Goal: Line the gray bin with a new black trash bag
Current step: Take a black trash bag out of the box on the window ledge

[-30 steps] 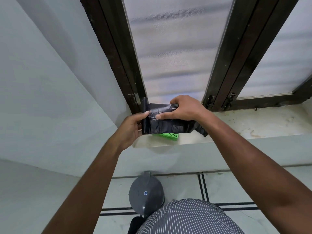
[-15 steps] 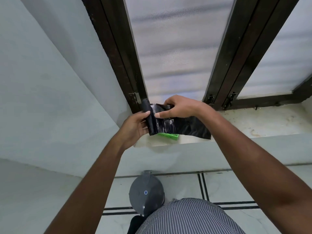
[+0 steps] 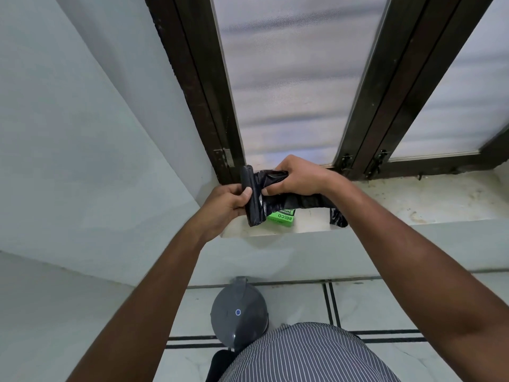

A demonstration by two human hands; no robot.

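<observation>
My left hand grips an upright roll of black trash bags above the window sill's left end. My right hand grips the loose black bag unrolled from it, bunched under the fingers, with its tail drooping over the sill edge at the right. The gray bin, round with its lid down, stands on the floor below by the wall, partly hidden by my striped shirt.
A green box lies on the stone sill under the bag. Dark window frames with frosted panes rise behind. Pale walls close in at left; tiled floor spreads below.
The roll has turned upright in my left hand. My right hand has pulled more bag off to the right and gathered it, so the tail now hangs over the sill edge.
</observation>
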